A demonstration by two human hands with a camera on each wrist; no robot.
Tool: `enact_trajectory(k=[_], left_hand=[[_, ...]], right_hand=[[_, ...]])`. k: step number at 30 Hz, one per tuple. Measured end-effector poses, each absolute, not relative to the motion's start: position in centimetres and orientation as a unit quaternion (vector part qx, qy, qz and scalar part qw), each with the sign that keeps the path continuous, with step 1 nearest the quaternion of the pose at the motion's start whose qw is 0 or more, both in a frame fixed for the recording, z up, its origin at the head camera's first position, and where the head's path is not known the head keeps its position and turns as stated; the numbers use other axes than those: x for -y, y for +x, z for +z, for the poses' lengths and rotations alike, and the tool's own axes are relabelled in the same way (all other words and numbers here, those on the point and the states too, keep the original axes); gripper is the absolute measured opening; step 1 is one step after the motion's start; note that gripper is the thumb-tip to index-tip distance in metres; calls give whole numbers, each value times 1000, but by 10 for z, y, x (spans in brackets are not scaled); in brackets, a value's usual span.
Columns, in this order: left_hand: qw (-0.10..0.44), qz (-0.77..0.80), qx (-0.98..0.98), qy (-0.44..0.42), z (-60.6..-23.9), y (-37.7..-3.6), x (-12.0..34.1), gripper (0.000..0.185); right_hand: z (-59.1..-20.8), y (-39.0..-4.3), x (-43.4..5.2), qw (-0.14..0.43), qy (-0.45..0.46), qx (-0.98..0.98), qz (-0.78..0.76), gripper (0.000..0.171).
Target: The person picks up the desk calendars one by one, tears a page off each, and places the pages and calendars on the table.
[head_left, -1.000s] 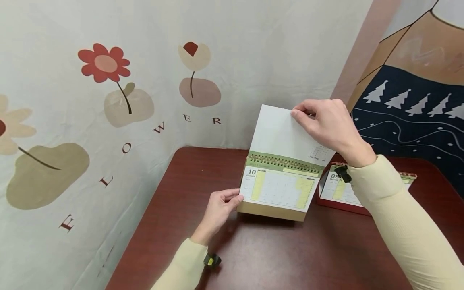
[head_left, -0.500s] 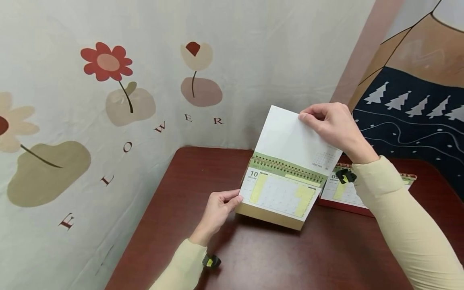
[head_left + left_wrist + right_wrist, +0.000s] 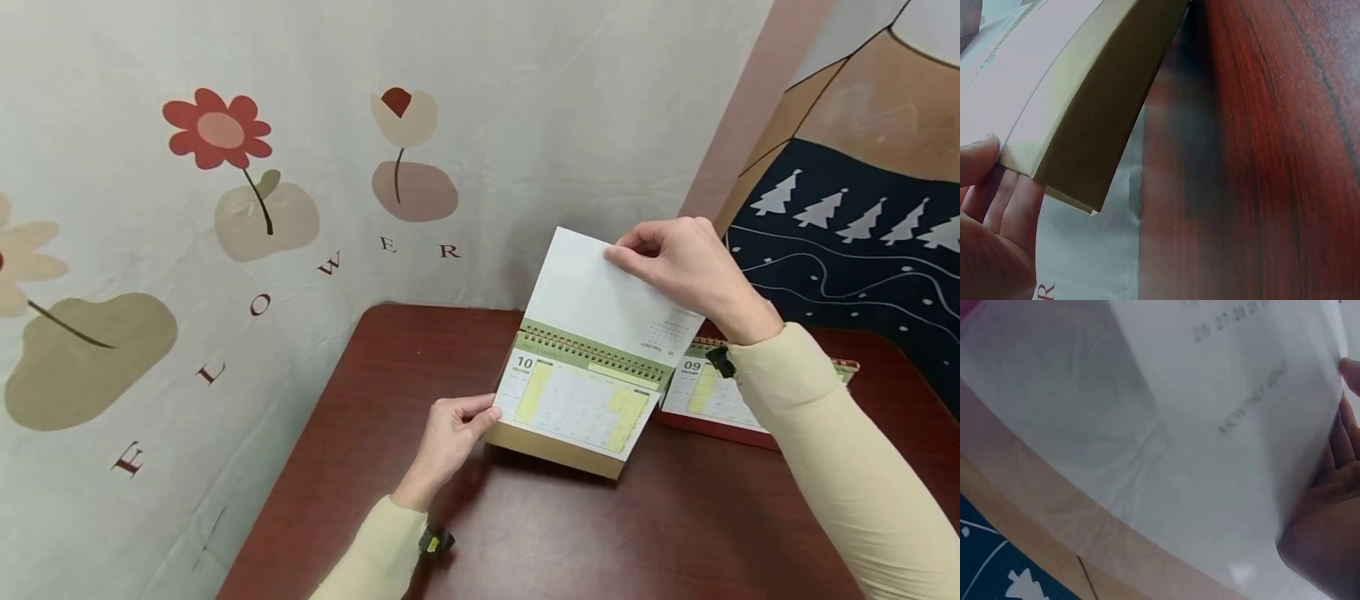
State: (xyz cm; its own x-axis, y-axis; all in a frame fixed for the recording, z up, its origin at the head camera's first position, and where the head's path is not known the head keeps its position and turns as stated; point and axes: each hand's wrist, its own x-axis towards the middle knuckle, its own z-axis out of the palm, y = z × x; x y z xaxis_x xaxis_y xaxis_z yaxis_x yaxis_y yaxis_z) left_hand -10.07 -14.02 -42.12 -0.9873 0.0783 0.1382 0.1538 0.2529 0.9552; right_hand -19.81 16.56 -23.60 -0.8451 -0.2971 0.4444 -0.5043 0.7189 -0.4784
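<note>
On table (image 3: 390, 467) centre: desk calendar (image 3: 577, 408), Oct. showing. Left hand (image 3: 450, 437) pinches its near-left corner. Right hand (image 3: 686, 267) pinches raised page (image 3: 592, 292) upright. Step: mid page-flip; next needs carrying it over the spiral.

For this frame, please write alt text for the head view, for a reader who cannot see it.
A person's right hand pinches a lifted white page of a spiral desk calendar showing "10", while the left hand holds its lower left corner. It stands on a dark red table, a second calendar to its right.
</note>
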Motion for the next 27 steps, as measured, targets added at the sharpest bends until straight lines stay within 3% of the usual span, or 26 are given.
enact_trajectory(k=[6,14,27], left_hand=[[38,-611,788,-68,-421,-100,141,22],[34,-606,790,-83,-423,-99,137,24],[65,-592,800,-77,-422,-94,139,22]], right_hand=[[-232,-198,-162,196,229,900,315,16],[-243,-196,-175,143,153,899,385,26],[-262,-212,-168,154,126,892,406,31]])
